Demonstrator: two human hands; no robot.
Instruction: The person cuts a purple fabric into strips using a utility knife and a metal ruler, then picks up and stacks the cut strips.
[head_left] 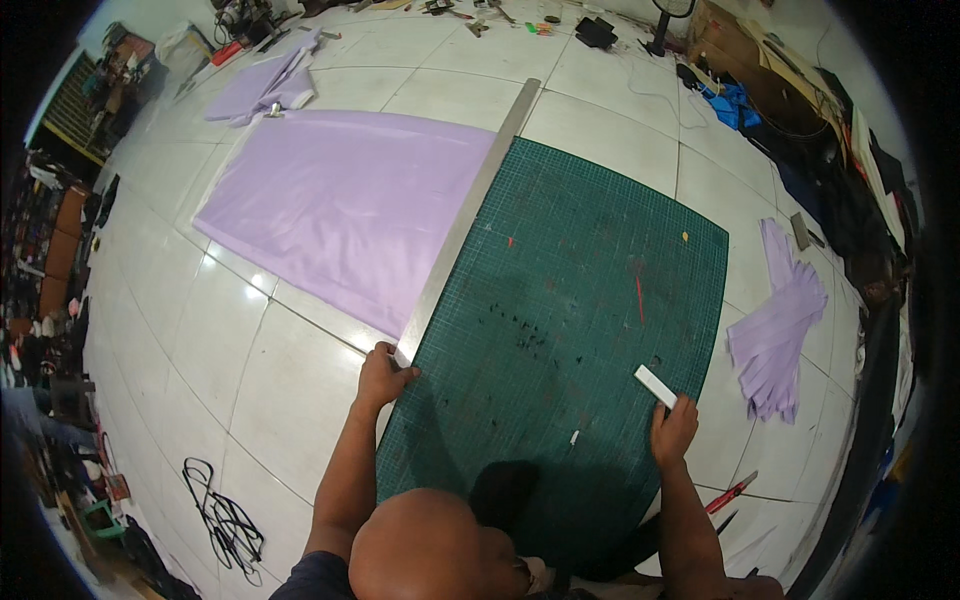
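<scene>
A long metal ruler (pixel 463 225) lies along the left edge of a green cutting mat (pixel 560 290), over the right edge of a lilac fabric sheet (pixel 340 200). At the ruler's near end, my left hand (pixel 383 380) has its fingers and thumb closed about it. My right hand (pixel 676 430) is over the mat's right side, closed on the lower end of a slim white rectangular block (pixel 656 386). Between my hands, a small white scrap (pixel 574 438) rests on the mat. Red marks and dark specks are scattered across its surface.
Lilac fabric strips (pixel 778 325) fan out on the tiles right of the mat. A red-handled tool (pixel 731 492) lies near my right forearm. Black cord (pixel 225 525) is looped at lower left. Bunched lilac fabric (pixel 265 85) and a fan (pixel 660 40) are farther off.
</scene>
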